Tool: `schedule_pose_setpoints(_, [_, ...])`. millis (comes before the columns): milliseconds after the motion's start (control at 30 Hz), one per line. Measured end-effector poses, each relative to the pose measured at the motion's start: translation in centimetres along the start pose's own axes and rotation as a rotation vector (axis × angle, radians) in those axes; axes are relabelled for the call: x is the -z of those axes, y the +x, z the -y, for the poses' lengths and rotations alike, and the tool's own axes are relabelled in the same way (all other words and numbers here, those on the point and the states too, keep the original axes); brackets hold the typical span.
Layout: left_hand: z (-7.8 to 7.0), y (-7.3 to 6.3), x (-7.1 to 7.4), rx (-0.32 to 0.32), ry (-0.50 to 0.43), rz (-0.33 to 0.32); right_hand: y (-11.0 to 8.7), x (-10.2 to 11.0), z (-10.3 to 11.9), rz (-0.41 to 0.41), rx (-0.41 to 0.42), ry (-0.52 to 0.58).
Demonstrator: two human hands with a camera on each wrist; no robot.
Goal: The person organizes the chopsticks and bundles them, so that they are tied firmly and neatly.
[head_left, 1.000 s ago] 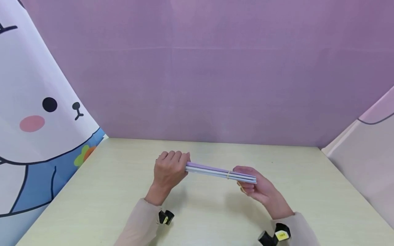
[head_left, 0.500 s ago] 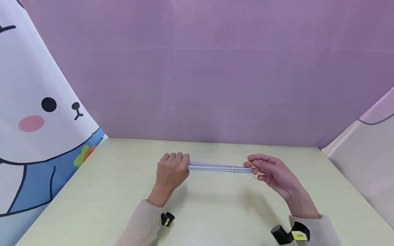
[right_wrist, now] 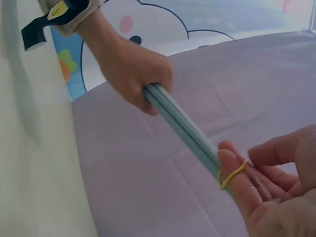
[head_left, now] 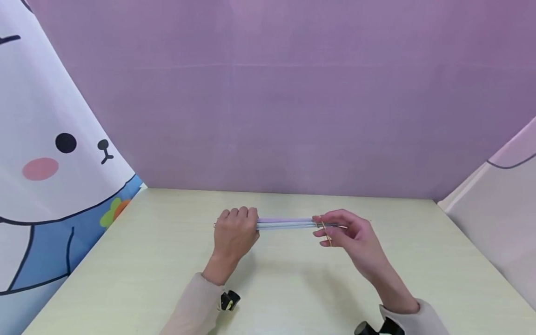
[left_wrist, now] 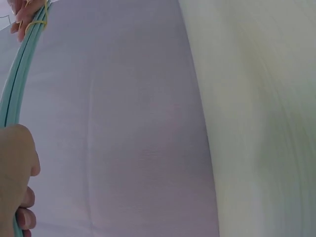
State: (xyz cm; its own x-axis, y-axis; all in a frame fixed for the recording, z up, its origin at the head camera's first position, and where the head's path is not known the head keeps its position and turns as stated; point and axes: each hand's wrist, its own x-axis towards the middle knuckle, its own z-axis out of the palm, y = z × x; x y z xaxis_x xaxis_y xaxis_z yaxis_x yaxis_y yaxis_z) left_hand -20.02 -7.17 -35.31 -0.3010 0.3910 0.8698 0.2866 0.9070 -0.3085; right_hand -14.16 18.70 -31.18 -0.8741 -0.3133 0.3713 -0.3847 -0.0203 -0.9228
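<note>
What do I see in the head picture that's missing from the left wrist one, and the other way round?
Only the head view shows the cartoon face, beige sleeves and black gadgets at the wrists.

Only the left wrist view shows the curled fingertips of the left hand.

Both show that hand gripping the sticks, plus the right hand, yellow band, table and purple backdrop.
</note>
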Motion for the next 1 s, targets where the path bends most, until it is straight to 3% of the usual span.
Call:
schedule_pose_setpoints(300, [0.1,0.7,0.8,0.028,0.043,0.043,-0.1,-1.7,-2.7,-0.124,0.067,0.077])
schedule_pose_setpoints(433, [0.2,0.7,1.0,0.034,0.05,0.052,0.0,-2.5,-3.9,-0.175,0.149,0.139])
schedule_pose_setpoints(567, [0.3,0.7,1.0,0.035,0.043,0.046,0.2,-2.8,-4.6,-0.18,0.26,0.235])
schedule_pose_setpoints(700, [0.5,0.5,0.8,0.057,0.038,0.038,0.3,-3.2,-5.2,-0.128,0.343,0.304])
schedule_pose_setpoints(833, [0.6,0.4,0.6,0.077,0.019,0.036,0.2,-3.4,-5.6,-0.1,0.323,0.382])
schedule_pose_setpoints(1000, [0.6,0.4,0.5,0.083,0.004,0.025,0.3,-2.7,-6.0,-0.085,0.143,0.613])
